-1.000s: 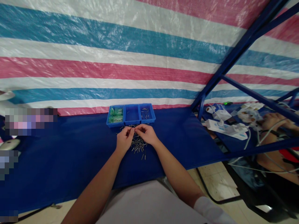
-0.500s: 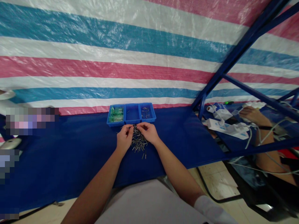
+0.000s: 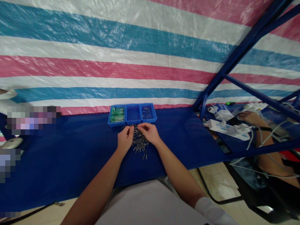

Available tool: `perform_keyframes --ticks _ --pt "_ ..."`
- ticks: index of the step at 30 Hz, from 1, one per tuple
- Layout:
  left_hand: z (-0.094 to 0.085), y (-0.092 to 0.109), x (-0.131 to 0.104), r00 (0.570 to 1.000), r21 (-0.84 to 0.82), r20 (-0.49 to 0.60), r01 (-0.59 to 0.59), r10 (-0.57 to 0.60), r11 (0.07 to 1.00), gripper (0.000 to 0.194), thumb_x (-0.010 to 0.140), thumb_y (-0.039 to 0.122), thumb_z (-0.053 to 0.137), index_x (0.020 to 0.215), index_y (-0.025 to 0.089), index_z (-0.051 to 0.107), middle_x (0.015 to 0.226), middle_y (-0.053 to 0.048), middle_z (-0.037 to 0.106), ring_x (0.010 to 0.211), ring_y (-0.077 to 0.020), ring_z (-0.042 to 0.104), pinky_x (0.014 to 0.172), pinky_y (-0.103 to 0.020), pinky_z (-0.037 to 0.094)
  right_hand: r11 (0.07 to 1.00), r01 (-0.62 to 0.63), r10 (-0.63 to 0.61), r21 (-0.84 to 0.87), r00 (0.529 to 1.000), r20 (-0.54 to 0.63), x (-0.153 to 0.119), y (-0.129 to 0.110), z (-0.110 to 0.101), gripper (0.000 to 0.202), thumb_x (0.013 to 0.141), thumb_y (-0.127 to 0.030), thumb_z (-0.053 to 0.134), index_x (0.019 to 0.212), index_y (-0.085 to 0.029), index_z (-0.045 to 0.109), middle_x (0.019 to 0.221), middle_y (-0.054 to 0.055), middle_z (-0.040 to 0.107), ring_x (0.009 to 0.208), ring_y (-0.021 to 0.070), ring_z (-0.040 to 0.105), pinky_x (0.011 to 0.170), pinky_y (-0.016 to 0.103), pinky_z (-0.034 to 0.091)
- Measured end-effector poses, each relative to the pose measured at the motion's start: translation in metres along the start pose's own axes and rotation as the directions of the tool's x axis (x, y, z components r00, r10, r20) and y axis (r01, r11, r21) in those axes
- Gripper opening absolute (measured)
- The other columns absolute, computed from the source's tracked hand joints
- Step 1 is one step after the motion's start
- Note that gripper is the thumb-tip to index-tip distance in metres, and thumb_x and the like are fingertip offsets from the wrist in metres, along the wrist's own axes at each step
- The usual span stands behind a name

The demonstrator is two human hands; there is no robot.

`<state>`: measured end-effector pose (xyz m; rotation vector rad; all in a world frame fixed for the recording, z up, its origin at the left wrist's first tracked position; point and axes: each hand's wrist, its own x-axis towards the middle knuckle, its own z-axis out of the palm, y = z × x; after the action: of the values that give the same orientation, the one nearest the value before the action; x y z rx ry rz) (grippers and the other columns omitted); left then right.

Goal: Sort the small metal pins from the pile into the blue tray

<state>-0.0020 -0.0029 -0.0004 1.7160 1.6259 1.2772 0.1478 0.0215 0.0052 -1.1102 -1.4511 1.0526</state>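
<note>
A loose pile of small thin metal pins (image 3: 140, 144), perhaps rivets or screws, lies on the blue table. My left hand (image 3: 125, 137) is at the pile's left edge, thumb and index finger pinched together. Facing it from the right, my right hand (image 3: 150, 132) also pinches, its fingertips close to the left ones. Whatever sits between the fingertips is too small to make out. Just beyond the hands stand three joined blue trays. The left tray (image 3: 109, 121) holds green packets, the middle tray (image 3: 133, 116) a single tiny piece, the right tray (image 3: 152, 120) a few pins.
The blue tabletop (image 3: 77, 150) runs to both sides. Behind it hangs a striped plastic sheet (image 3: 117, 68). A blue metal frame (image 3: 225, 72) rises at the right. Past it are a white power strip (image 3: 231, 129), cables and another person's arm (image 3: 269, 150).
My hands stay almost in place over the pile, with the fingers still pinched. The view has shifted very slightly. At the right, the other person's hand has moved a little left.
</note>
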Motion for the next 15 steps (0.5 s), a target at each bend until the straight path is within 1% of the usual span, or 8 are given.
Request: perform_keyframes --ticks 5,7,11,15 --pt "0.0015 -0.0005 0.0004 1.000 -0.043 -0.002 0.016 -0.016 0.999 0.033 0.088 0.046 0.045 0.086 0.018 0.062 0.063 0.001 0.061 0.058 -0.0119 0.057 0.059 -0.023 0.043 1.000 0.026 -0.025 0.017 1.000 -0.009 0.0008 0.0045 -0.0001 0.017 0.075 -0.031 0.067 0.086 -0.018 0.072 0.080 0.005 0.072 0.069 0.0163 0.065 0.069 0.029 0.052" --pt "0.0014 0.0003 0.0007 1.000 -0.062 -0.027 0.009 -0.011 0.998 0.030 0.087 0.044 0.048 0.090 0.018 0.062 0.066 0.001 0.061 0.057 -0.0112 0.056 0.058 -0.022 0.043 0.999 0.028 -0.027 0.021 0.999 -0.017 0.0010 0.0056 -0.0002 0.017 0.075 -0.031 0.067 0.086 -0.018 0.072 0.079 0.005 0.072 0.069 0.0163 0.065 0.068 0.029 0.052" --pt "0.0000 0.0030 0.0008 0.998 -0.033 -0.048 -0.034 0.032 0.999 0.024 0.084 0.039 0.053 0.094 0.019 0.062 0.058 0.005 0.053 0.052 -0.0095 0.050 0.056 -0.021 0.041 0.999 0.014 -0.012 0.045 0.999 -0.030 0.0013 0.0064 -0.0004 0.019 0.074 -0.032 0.068 0.086 -0.018 0.072 0.080 0.005 0.072 0.069 0.0165 0.065 0.068 0.028 0.052" --pt "0.0001 0.0026 0.0008 0.999 -0.031 -0.037 -0.032 0.031 0.999 0.022 0.085 0.037 0.052 0.092 0.019 0.061 0.057 0.005 0.052 0.050 -0.0093 0.049 0.055 -0.021 0.039 0.999 0.009 -0.007 0.049 0.999 -0.038 0.0017 0.0067 -0.0005 0.020 0.074 -0.033 0.068 0.086 -0.018 0.072 0.079 0.005 0.072 0.068 0.0166 0.065 0.067 0.029 0.051"
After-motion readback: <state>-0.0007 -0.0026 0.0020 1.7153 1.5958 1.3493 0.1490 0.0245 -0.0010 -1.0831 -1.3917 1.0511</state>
